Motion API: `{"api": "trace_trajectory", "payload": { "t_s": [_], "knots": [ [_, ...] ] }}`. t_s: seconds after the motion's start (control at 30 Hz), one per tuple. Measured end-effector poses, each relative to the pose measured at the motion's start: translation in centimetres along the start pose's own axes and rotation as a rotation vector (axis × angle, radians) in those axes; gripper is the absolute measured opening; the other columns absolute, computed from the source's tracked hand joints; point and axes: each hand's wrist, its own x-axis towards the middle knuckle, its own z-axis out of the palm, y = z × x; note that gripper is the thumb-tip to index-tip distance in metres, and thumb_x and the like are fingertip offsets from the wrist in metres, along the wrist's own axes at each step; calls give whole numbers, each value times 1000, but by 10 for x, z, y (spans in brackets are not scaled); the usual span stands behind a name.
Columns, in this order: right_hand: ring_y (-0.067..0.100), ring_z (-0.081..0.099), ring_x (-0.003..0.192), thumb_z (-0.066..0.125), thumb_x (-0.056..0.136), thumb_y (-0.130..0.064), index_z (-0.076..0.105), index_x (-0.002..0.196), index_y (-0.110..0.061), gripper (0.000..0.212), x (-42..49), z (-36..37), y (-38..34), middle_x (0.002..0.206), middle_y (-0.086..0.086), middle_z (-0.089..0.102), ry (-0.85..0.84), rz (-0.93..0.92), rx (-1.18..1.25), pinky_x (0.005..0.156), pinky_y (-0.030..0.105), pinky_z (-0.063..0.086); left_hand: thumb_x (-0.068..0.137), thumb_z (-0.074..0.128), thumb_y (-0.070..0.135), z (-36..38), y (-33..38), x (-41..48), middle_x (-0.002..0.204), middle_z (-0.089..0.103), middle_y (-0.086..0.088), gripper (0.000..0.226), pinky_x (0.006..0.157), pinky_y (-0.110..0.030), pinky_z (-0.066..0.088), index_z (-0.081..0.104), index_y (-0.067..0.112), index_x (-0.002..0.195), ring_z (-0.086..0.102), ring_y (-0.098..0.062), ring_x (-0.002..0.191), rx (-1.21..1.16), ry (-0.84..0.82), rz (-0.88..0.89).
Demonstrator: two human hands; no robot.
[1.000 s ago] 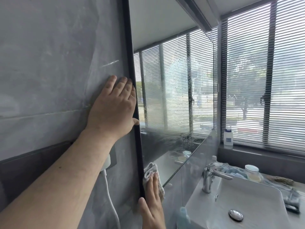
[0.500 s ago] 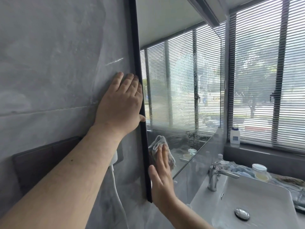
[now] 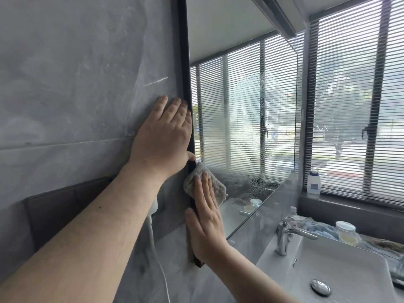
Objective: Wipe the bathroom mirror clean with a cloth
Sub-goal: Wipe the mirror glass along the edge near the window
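The black-framed mirror (image 3: pixel 242 119) hangs on the grey wall and reflects the window blinds. Water drops and smears cover its middle and lower glass. My right hand (image 3: pixel 206 217) lies flat with straight fingers on a beige cloth (image 3: pixel 215 186), pressing it against the glass at the mirror's lower left, next to the frame. My left hand (image 3: pixel 164 136) rests flat on the wall beside the frame, its thumb hooked on the frame's edge just above the cloth.
A white basin (image 3: pixel 341 270) with a chrome tap (image 3: pixel 288 232) stands at the lower right. A jar (image 3: pixel 346 232) and a blue cloth lie behind it. A white bottle (image 3: pixel 313 182) stands on the window sill. A white cord (image 3: pixel 157 254) hangs down the wall.
My right hand has slid the cloth up the glass along the frame, from the mirror's bottom corner to just under my left thumb. My left hand has stayed on the wall.
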Motion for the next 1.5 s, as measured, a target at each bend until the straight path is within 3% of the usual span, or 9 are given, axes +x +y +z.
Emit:
{"api": "trace_trajectory", "payload": {
  "t_s": [0.23,0.43,0.53,0.7,0.9,1.07,1.2,1.33,1.5],
  "knots": [
    [21,10,153,49,93,-25,15,159,-22,74,-79,8,45,167,-4,7,-27,-154,-112,123,32,11,80,56,72,1,2,0,159,27,-16,103,123,-49,5,29,1,150,18,-29,150,5,-7,-5],
    [18,3,154,43,94,-27,17,157,-17,69,-24,1,29,166,-7,1,-33,-148,-98,124,32,4,81,56,70,1,1,-1,159,27,-16,101,123,-49,6,29,1,150,18,-29,150,-12,6,2],
    [13,5,153,39,96,-27,20,155,-18,63,25,-12,17,164,-4,10,8,-146,-103,124,30,4,85,56,63,0,1,-1,159,28,-16,94,123,-48,6,30,1,150,19,-29,150,-33,7,1],
    [12,26,149,37,101,-30,41,149,-19,49,55,-25,36,158,0,35,161,-116,-128,121,36,25,83,56,67,-2,3,0,160,25,-16,99,123,-48,1,26,1,151,15,-29,151,-61,-13,7],
    [18,61,95,53,88,-39,69,121,-15,43,56,-30,53,110,-1,63,374,10,-127,75,44,58,84,53,68,-1,3,-4,161,20,-17,101,123,-49,-2,21,0,152,11,-30,151,-89,7,15],
    [6,51,59,60,79,-56,48,94,-36,27,109,-39,28,74,-12,55,390,119,-6,58,30,44,83,62,62,2,0,-4,158,29,-19,97,123,-50,3,31,-2,149,20,-32,149,-90,-4,12],
    [-4,52,73,60,88,-45,58,86,-25,20,153,-41,1,91,-14,52,481,-15,46,60,20,41,72,80,43,5,0,-2,146,47,-22,89,121,-50,14,47,-6,139,37,-35,141,-133,23,-5],
    [16,56,87,56,91,-36,65,90,-12,26,175,-40,-1,98,-9,52,554,-140,55,70,29,50,62,86,49,7,0,0,141,52,-23,95,117,-50,18,55,-6,132,44,-35,136,-166,43,-10],
    [18,55,95,62,92,-22,69,93,-12,13,193,-59,29,98,-5,61,586,53,48,81,31,46,54,87,57,7,-3,1,130,63,-17,93,111,-45,27,64,-1,123,57,-31,125,-189,32,-1]
  ]
}}
